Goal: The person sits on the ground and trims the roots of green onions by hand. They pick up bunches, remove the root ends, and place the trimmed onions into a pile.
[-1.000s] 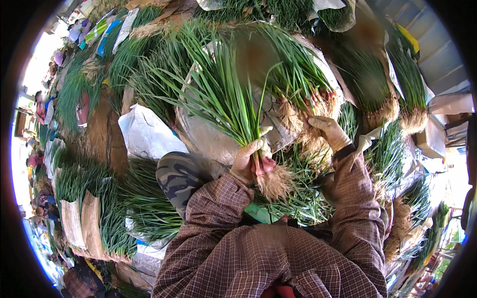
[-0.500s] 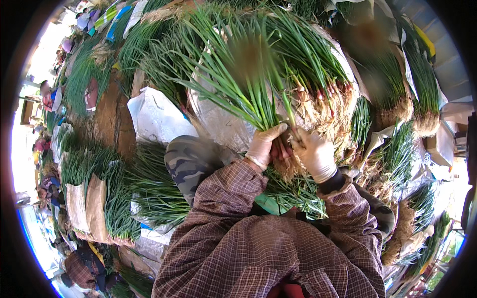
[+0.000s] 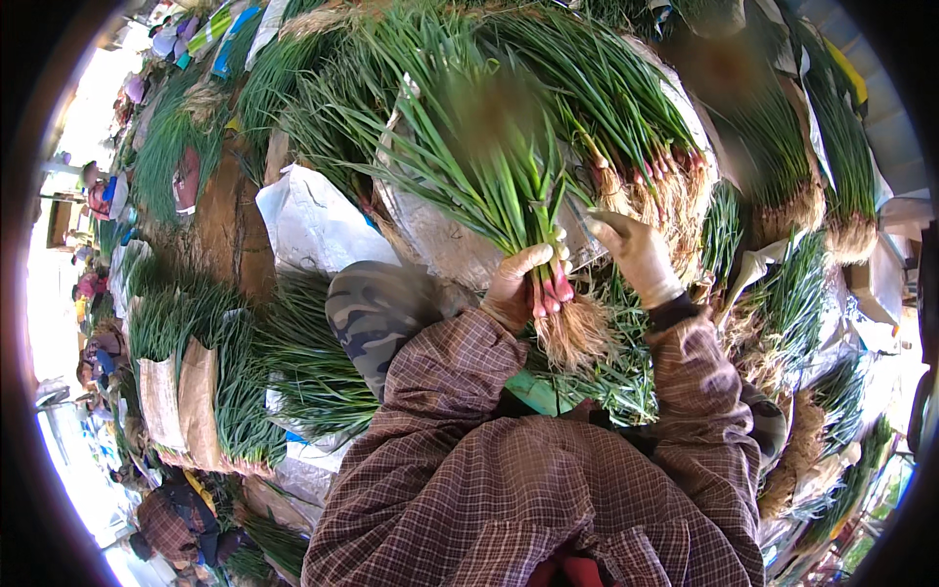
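Note:
A bunch of spring onions (image 3: 554, 286) with pink-red bulbs, tan stringy roots and long green leaves is gripped in my left hand (image 3: 513, 286). Its leaves fan up and away, while the roots hang toward me. Just right of the bunch is my right hand (image 3: 641, 259), in a pale glove, with its fingers stretched out and nothing seen in them. Beyond it, a pile of spring onions (image 3: 675, 186) lies on a pale sheet, roots facing me. A dark blur on the picture covers part of the held leaves.
Cut green leaves (image 3: 626, 382) lie below my hands, beside a green object (image 3: 536, 391). My camouflage-covered knee (image 3: 377, 318) is at left, near a white sack (image 3: 313, 220). Wrapped bundles (image 3: 201, 401) stand farther left. More bundles (image 3: 782, 196) lie at right. Another person (image 3: 174, 519) is at lower left.
My right hand has come away from the bunch and moved up and right, its fingers now apart from the stems. The left hand keeps its grip, and the bulbs and roots show more fully.

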Action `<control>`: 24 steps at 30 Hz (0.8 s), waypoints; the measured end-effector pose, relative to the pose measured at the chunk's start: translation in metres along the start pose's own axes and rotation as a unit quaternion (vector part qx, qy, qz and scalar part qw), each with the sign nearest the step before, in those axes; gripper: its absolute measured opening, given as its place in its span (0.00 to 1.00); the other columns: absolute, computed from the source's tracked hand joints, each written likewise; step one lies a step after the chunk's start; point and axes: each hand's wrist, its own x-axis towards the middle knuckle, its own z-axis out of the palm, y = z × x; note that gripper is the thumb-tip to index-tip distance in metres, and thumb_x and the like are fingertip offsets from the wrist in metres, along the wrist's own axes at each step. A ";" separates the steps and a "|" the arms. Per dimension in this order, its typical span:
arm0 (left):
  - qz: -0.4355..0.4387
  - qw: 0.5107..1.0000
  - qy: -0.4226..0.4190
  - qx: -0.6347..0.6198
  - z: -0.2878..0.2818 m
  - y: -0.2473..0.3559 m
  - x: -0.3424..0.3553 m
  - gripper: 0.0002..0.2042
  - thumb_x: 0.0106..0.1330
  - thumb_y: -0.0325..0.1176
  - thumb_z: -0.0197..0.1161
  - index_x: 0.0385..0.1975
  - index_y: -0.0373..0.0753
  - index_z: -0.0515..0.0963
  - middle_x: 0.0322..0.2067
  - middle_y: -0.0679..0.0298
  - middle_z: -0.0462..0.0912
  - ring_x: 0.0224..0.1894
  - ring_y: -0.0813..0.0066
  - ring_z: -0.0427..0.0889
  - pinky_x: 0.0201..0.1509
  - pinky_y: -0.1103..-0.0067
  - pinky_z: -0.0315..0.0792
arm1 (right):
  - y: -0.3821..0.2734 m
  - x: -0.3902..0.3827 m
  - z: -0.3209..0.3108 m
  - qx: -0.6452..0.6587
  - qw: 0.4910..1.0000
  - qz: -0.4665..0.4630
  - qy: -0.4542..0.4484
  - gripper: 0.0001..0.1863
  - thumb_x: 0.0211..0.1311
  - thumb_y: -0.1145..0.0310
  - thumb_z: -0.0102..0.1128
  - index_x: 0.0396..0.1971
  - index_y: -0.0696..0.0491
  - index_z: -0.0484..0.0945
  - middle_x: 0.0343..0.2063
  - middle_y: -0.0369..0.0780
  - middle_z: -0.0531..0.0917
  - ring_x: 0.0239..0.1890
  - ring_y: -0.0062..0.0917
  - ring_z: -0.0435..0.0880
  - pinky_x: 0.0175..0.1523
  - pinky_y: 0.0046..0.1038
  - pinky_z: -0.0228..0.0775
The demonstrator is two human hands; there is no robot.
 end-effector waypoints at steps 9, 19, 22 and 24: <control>0.020 0.997 0.062 0.041 0.004 -0.009 0.003 0.16 0.65 0.43 0.59 0.30 0.33 0.77 0.17 0.54 0.79 0.12 0.70 0.77 0.10 0.84 0.68 | 0.002 -0.017 0.049 0.401 0.900 -0.107 0.133 0.10 0.69 0.66 0.52 0.36 0.56 0.79 0.35 0.38 0.80 0.37 0.22 0.78 0.46 0.28 0.70; 0.019 0.998 -0.046 -0.031 -0.001 0.002 0.000 0.25 0.63 0.36 0.59 0.58 0.30 0.66 0.31 0.59 0.77 0.24 0.72 0.77 0.37 0.65 0.80 | 0.139 -0.082 0.012 -0.500 0.847 -0.151 -0.095 0.13 0.69 0.63 0.50 0.47 0.46 0.79 0.41 0.39 0.84 0.42 0.24 0.84 0.38 0.28 0.78; 0.011 0.999 -0.030 0.003 0.002 0.003 0.001 0.31 0.65 0.38 0.57 0.66 0.36 0.57 0.24 0.63 0.77 0.19 0.67 0.78 0.36 0.64 0.81 | 0.081 -0.054 0.005 -0.084 0.989 0.032 0.118 0.20 0.64 0.54 0.58 0.51 0.50 0.78 0.40 0.46 0.85 0.41 0.31 0.85 0.45 0.31 0.77; 0.003 0.998 -0.054 0.011 -0.009 0.002 0.004 0.34 0.65 0.40 0.57 0.69 0.37 0.53 0.21 0.65 0.75 0.18 0.67 0.77 0.38 0.65 0.80 | 0.091 -0.029 0.028 -0.195 0.965 -0.003 0.173 0.17 0.63 0.57 0.59 0.47 0.50 0.80 0.34 0.44 0.85 0.37 0.31 0.85 0.43 0.31 0.77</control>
